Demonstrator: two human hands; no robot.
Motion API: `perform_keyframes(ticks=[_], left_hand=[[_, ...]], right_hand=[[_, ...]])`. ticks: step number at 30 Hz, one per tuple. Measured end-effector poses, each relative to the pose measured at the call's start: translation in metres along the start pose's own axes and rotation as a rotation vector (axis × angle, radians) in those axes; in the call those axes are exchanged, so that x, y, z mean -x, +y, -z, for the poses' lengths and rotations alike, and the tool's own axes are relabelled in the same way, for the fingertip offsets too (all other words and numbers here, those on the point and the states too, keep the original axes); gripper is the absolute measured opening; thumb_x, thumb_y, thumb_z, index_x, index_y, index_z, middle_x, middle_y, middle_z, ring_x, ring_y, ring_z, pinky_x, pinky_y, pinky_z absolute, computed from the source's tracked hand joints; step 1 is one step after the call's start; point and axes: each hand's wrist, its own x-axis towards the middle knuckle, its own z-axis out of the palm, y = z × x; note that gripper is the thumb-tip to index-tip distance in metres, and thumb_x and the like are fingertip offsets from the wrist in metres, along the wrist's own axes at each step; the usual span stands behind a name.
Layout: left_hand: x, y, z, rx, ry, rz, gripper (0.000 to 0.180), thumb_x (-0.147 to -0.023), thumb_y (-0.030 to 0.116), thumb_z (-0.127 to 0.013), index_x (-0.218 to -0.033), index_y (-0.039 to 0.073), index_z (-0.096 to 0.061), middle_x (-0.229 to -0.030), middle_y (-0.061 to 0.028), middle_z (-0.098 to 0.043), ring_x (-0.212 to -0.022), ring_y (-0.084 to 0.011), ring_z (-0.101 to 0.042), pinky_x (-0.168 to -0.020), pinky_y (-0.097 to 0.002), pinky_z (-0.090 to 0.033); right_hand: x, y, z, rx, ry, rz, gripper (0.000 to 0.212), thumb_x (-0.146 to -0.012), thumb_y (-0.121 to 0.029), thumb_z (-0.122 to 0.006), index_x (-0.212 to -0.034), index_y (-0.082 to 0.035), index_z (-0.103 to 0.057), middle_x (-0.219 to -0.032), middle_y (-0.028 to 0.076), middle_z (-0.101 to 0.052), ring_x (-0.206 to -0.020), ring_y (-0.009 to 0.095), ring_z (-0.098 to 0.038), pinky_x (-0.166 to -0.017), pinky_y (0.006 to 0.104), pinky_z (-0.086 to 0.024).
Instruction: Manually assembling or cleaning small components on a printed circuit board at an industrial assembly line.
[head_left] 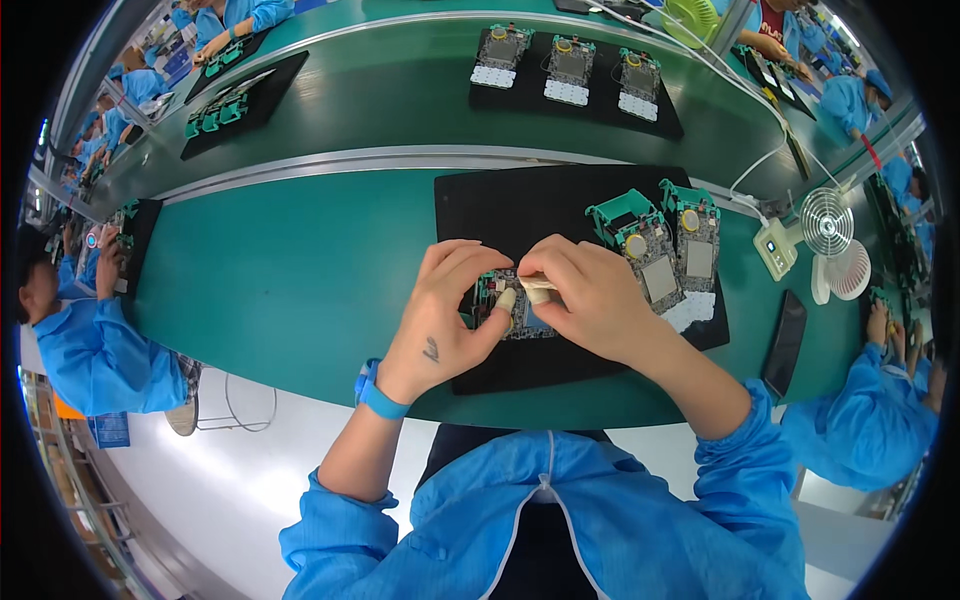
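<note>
A circuit board (523, 322) lies on the black mat (510, 215) in front of me, largely covered by my fingers. My left hand (440, 315) curls around its left side, with the thumb, in a pale finger cot, pressing on the board's face. Over the board's upper right, my right hand (590, 300) has its thumb and fingers drawn together in a pinch, also with pale finger cots. Whatever sits between those fingertips is too small or hidden to name. Right of my hands, two more boards with green plastic frames, a nearer board (650, 255) and a farther board (697, 240), rest on the mat.
A black phone (785, 343) and a small white fan (828, 225) stand at the right on the green table (270, 270). Beyond the metal rail, a black tray (500, 97) carries three boards. Co-workers in blue sit left and right; a white cable (770, 105) hangs at upper right.
</note>
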Motion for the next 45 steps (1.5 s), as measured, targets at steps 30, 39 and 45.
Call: perform_keyframes(ticks=[30, 39, 45], left_hand=[[-0.002, -0.002, 0.002, 0.087, -0.002, 0.066, 0.027, -0.067, 0.003, -0.063, -0.093, -0.001, -0.064, -0.093, -0.0143, -0.065, -0.094, -0.0327, -0.055, -0.087, -0.0388, -0.045], [-0.003, 0.0, 0.002, 0.08, 0.015, 0.056, 0.024, -0.067, 0.003, -0.063, -0.091, -0.002, -0.065, -0.091, -0.0143, -0.065, -0.092, -0.0315, -0.057, -0.086, -0.0382, -0.045], [-0.004, 0.001, 0.004, 0.079, -0.001, 0.046, 0.023, -0.069, 0.003, -0.065, -0.091, -0.002, -0.065, -0.09, -0.0137, -0.066, -0.091, -0.0304, -0.058, -0.086, -0.0375, -0.045]], right_hand=[[-0.007, -0.009, -0.005, 0.076, 0.086, 0.035, 0.032, -0.067, -0.005, -0.072, -0.092, -0.008, -0.052, -0.067, 0.004, -0.056, -0.059, 0.022, -0.057, -0.052, 0.0339, -0.044], [-0.007, -0.013, -0.003, 0.1, 0.053, 0.058, 0.032, -0.069, -0.006, -0.071, -0.094, -0.008, -0.051, -0.071, 0.004, -0.057, -0.061, 0.023, -0.057, -0.055, 0.0338, -0.043], [-0.006, -0.015, -0.004, 0.125, 0.037, 0.037, 0.032, -0.069, -0.005, -0.071, -0.094, -0.007, -0.05, -0.072, 0.004, -0.057, -0.061, 0.021, -0.058, -0.055, 0.0314, -0.042]])
